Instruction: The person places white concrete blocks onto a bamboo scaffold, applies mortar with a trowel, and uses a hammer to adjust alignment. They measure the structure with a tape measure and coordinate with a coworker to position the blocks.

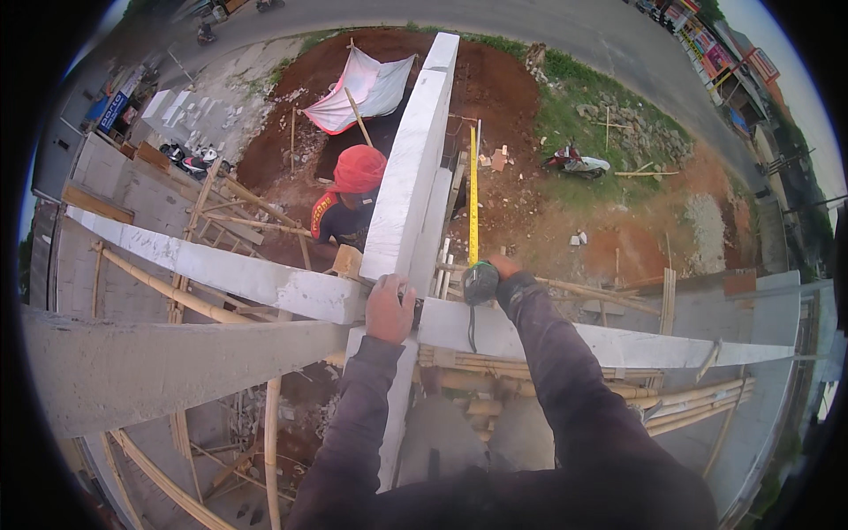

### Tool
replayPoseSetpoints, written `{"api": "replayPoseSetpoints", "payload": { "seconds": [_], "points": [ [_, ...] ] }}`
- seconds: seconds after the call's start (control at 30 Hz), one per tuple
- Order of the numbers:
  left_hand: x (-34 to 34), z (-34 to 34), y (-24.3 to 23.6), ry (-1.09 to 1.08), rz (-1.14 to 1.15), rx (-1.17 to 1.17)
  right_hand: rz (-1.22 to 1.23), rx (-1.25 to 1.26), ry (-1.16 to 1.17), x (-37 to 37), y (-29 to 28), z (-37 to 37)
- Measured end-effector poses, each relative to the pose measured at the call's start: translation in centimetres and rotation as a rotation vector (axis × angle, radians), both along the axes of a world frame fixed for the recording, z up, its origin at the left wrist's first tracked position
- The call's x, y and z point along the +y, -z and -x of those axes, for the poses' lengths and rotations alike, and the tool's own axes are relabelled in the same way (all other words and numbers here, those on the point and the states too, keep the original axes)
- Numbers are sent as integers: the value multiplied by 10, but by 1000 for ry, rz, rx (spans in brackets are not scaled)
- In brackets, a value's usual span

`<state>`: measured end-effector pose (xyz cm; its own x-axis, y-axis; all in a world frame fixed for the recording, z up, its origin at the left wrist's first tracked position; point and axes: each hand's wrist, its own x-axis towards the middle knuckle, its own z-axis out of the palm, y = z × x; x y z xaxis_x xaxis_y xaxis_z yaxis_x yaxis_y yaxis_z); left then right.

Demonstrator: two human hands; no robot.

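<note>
- The right hand [503, 267] grasps a tape measure [481, 283], its fingers closed against the dark case, just above the right-hand white wall [618, 344].
- The yellow tape [473, 194] stretches away from the case, to the right of the long white wall [408, 168] ahead; its dark strap [472, 331] hangs below.
- The left hand [391, 309] lies at the near end of that long wall, fingers bent; whether they grip anything, I cannot tell.
- A co-worker in a red head wrap [358, 169] is left of the long wall.
- Bamboo poles [181, 296] rise around the walls; beyond, a red-and-white sheet [367, 88] hangs above reddish soil [503, 97], and a motorbike [579, 162] stands near grass [561, 194].
</note>
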<state>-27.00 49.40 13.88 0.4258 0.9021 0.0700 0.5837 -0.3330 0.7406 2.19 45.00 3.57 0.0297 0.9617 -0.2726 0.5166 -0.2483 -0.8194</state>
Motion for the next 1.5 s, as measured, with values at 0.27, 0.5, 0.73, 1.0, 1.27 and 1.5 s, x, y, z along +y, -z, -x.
{"api": "replayPoseSetpoints", "payload": {
  "seconds": [0.27, 0.5, 0.73, 1.0, 1.27, 1.5],
  "points": [
    [104, -58, 51, -87, -273, 226, 624, 945, 613, 79, 49, 18],
    [128, -81, 83, -232, -320, 469, 701, 1126, 662, 112, 90, 32],
    [126, -82, 79, -227, -341, 488, 793, 1203, 750, 143, 156, 41],
    [126, -81, 77, -214, -358, 504, 789, 1142, 694, 153, 194, 40],
    [125, -84, 79, -219, -402, 527, 452, 711, 280, 139, 199, 50],
    [125, -80, 81, -144, -492, 342, 566, 1028, 821, 123, 114, 46]
  ]
}}
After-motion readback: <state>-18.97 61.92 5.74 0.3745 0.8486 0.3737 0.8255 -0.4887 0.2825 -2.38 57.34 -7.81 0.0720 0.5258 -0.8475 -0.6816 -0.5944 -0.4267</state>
